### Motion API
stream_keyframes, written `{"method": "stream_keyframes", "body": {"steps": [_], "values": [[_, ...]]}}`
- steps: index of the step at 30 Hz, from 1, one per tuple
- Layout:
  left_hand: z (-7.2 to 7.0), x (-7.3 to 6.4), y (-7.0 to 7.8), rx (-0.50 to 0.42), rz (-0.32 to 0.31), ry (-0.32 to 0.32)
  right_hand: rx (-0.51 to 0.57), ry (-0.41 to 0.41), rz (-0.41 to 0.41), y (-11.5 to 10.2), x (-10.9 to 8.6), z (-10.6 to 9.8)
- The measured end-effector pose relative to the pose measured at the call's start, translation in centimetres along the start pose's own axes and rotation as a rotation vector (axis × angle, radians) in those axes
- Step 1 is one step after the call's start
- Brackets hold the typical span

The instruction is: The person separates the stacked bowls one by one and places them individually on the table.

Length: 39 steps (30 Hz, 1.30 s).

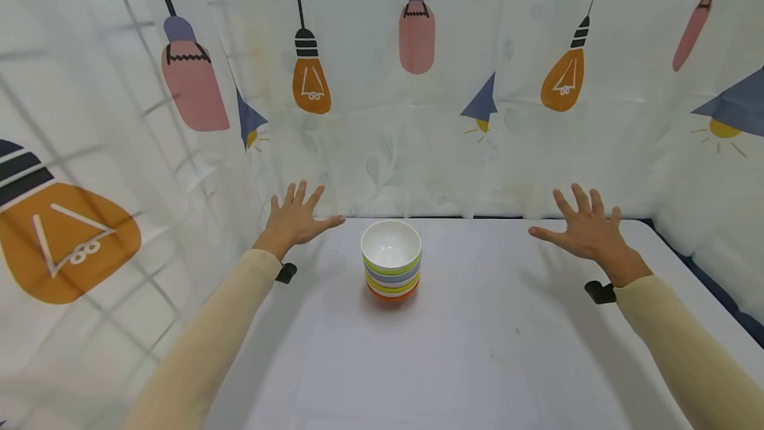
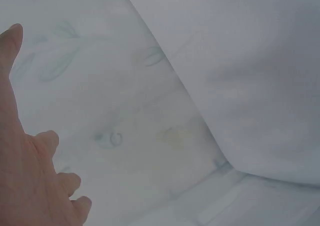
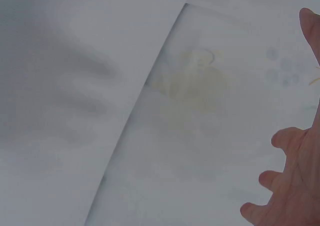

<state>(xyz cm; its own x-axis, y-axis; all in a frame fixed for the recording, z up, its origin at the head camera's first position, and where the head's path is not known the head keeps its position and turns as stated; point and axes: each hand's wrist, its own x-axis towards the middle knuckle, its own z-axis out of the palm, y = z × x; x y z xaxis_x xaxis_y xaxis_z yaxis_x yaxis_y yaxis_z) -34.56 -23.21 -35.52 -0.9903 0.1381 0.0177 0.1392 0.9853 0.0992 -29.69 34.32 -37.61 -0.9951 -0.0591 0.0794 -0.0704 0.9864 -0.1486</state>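
Observation:
A stack of several bowls (image 1: 390, 254) stands upright on the white table (image 1: 418, 363), a little left of its middle. The top bowl is white inside, and green, blue, yellow and orange bands show down the stack's side. To the left of it my left hand (image 1: 295, 219) is held in the air with fingers spread, holding nothing. My right hand (image 1: 585, 229) hovers farther off on the right, its fingers likewise spread and nothing in them. Each wrist view shows part of its hand, the left hand (image 2: 35, 161) and the right hand (image 3: 295, 176), beyond the table edge.
A white curtain (image 1: 358, 151) printed with lamps and bulbs hangs close behind the table and along its left side. More of that cloth hangs at the right, past a dark strip (image 1: 710, 281) along the table's edge. Both arms cast soft shadows on the tabletop.

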Motion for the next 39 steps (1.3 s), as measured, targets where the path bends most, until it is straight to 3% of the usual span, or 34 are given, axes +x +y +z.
{"method": "stream_keyframes", "body": {"steps": [9,23,29,34,39], "values": [[-0.4,-0.9,0.5,0.024,-0.002,-0.001,-0.002,-0.024,-0.027,-1.5,-0.8,-0.2],[-1.4,-3.7,1.6,0.046,0.041,0.008,0.002,0.050,-0.104,-3.7,-2.6,-0.6],[-0.7,-6.0,2.0,0.019,0.098,0.016,0.005,0.106,-0.154,-5.2,-3.8,-0.7],[0.4,-8.2,2.7,-0.066,0.156,0.044,0.019,0.115,-0.191,-6.4,-4.8,-0.5],[2.2,-9.6,3.7,-0.190,0.197,0.072,0.111,0.107,-0.235,-7.9,-5.6,0.1]]}}
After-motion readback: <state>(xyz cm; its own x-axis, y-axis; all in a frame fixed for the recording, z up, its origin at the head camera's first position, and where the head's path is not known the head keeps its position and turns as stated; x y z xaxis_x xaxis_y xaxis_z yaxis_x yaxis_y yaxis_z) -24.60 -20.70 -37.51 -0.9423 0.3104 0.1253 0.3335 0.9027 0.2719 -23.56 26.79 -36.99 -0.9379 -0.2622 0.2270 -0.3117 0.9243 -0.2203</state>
